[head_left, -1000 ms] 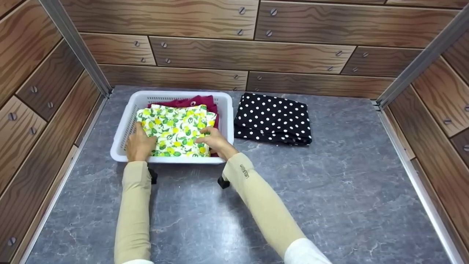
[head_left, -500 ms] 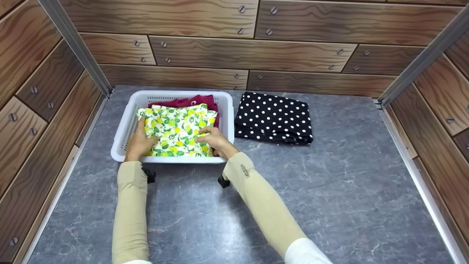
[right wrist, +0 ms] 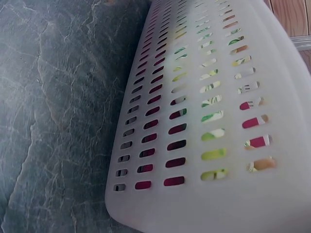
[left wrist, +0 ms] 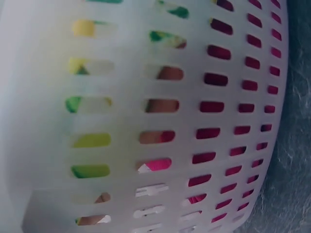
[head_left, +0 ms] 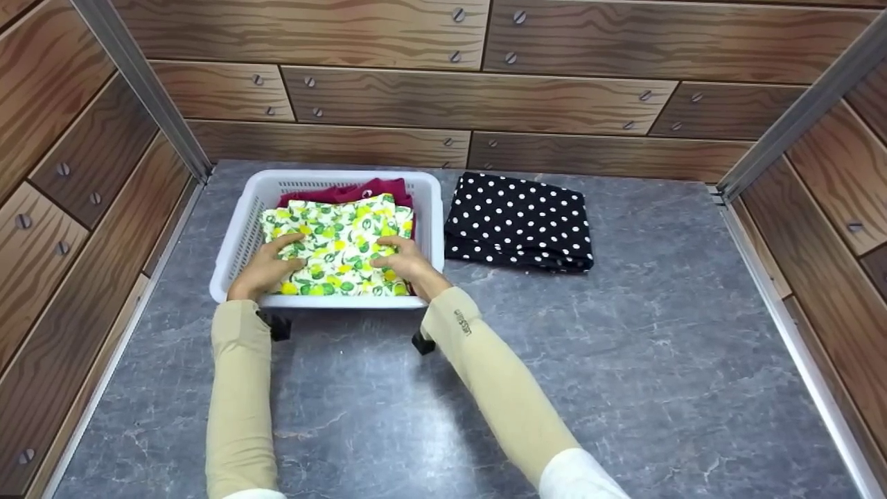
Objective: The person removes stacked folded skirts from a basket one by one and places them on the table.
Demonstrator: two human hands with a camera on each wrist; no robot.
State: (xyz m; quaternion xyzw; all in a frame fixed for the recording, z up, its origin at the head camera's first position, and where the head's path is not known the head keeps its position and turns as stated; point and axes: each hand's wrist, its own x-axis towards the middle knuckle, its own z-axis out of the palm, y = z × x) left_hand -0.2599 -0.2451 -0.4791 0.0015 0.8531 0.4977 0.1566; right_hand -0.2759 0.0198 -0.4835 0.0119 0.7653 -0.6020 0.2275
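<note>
A folded lemon-print cloth [head_left: 339, 242], white with yellow and green, lies on top of a maroon garment [head_left: 378, 187] inside a white plastic basket [head_left: 346, 302]. My left hand [head_left: 263, 270] grips the print cloth at its left side, thumb and a finger showing on top. At the opposite side my right hand [head_left: 409, 267] holds it in the same way, its lower fingers hidden. Both wrist views look at the slotted basket wall [left wrist: 184, 121] from outside. Bits of print, maroon fabric and skin show through the slots.
Right of the basket lies a folded black polka-dot cloth [head_left: 520, 222]. The grey marbled tabletop [head_left: 624, 360] is bounded by wood-patterned panels [head_left: 388, 97] at the back and both sides.
My left hand has turned and its index finger now lies over the print cloth. The cloth has shifted slightly right and bunched. My right hand has stayed nearly in place.
</note>
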